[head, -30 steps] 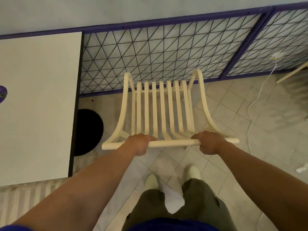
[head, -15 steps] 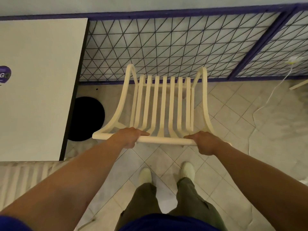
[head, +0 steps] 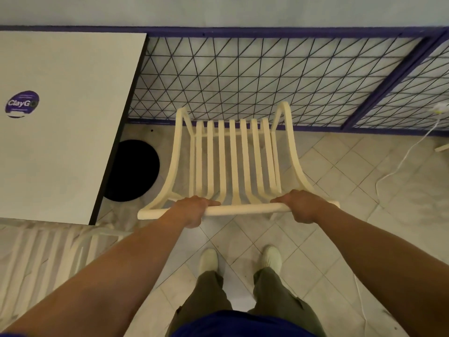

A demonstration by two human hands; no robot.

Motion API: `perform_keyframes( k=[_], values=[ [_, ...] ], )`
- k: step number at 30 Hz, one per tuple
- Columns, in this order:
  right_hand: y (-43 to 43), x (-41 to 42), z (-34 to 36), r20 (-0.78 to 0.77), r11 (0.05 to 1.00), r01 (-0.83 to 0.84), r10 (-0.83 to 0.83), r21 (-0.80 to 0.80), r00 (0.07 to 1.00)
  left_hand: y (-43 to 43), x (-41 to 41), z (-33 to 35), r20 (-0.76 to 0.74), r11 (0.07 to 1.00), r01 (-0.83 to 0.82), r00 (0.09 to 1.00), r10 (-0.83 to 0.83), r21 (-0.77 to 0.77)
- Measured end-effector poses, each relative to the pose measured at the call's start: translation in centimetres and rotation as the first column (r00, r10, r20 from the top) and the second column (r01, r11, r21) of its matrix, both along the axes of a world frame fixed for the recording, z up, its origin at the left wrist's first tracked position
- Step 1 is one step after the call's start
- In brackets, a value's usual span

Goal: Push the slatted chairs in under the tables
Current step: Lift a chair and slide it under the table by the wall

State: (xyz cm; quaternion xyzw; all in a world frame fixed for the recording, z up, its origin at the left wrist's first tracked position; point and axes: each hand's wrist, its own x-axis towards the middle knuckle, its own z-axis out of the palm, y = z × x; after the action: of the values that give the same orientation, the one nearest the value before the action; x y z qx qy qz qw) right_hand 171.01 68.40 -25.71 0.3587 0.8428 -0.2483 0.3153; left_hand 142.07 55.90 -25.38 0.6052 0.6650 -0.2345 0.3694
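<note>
Fingers (head: 211, 203) of left hand (head: 190, 211) and right hand (head: 302, 206) curl round top rail of chair (head: 233, 164). Chair stands beside table (head: 63, 147), not under, near grille (head: 243, 76). Risk: pushing straight ahead rams grille; sideways, legs may catch black base (head: 136, 171).

Only readable thing here is a round purple sticker (head: 21, 104) on the white counter (head: 63, 154), well off to the left of the left hand's fingers (head: 210, 203) and farther out. It says "ClayGo", last letter pretty faint. The smaller print on it is too tiny to read.
</note>
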Motion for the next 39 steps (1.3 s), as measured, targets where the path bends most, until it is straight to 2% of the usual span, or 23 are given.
perform_keyframes(
  k=[6, 19, 29, 39],
  values=[
    [2.6, 0.1, 0.6, 0.025, 0.992, -0.121, 0.12, 0.025, 0.992, -1.4, 2.5, -1.0, 0.033, 0.988, -0.153, 0.988, 0.153, 0.003],
    [7.7, 1.3, 1.1, 0.083, 0.964, -0.266, 0.264, 0.025, 0.961, -0.2, 7.5, -1.8, 0.051, 0.954, -0.3, 0.953, 0.298, 0.033],
    [8.0, 1.5, 0.5, 0.062, 0.962, -0.273, 0.273, -0.006, 0.96, -0.3, 7.5, -1.7, 0.027, 0.944, -0.327, 0.945, 0.326, 0.038],
    [8.2, 1.6, 0.1, 0.046, 0.983, -0.172, 0.175, -0.063, 0.984, -0.3, 7.5, -1.7, 0.033, 0.954, -0.293, 0.956, 0.292, 0.06]
  ],
)
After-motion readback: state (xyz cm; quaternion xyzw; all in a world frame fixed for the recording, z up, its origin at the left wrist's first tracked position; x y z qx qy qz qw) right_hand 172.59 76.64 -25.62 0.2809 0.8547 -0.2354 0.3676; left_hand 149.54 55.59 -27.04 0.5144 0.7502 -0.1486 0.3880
